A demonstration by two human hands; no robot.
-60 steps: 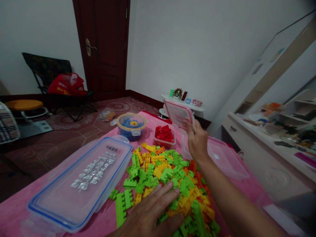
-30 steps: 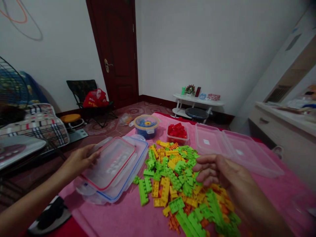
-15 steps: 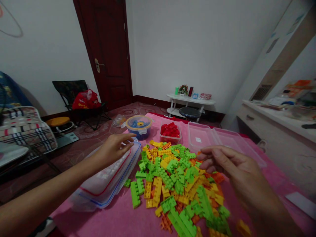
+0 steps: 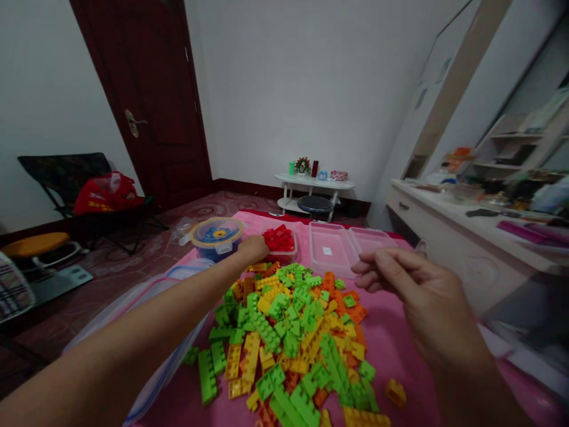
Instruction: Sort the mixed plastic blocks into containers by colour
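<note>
My left hand [image 4: 251, 248] reaches far across the pink tablecloth [image 4: 395, 338] to the left edge of a small clear tub of red bricks [image 4: 280, 238]. Its fingers are hidden behind its back. My right hand [image 4: 411, 284] hovers above the right side of a big pile of green, yellow and orange bricks [image 4: 284, 332], fingers loosely stretched leftward and holding nothing. A round tub of blue bricks [image 4: 216, 234] stands just left of my left hand. Two empty clear tubs [image 4: 332, 252] sit behind the pile.
Stacked clear lids with pink and blue rims [image 4: 175, 274] lie under my left forearm at the table's left edge. A white dresser [image 4: 440, 237] runs along the right. A small white table [image 4: 313, 178], a dark door [image 4: 146, 101] and a folding chair [image 4: 66, 172] stand behind.
My left hand left the stacked lids and stretched forward to the tub of red bricks. My right hand stayed hovering over the pile. The view turned to the right.
</note>
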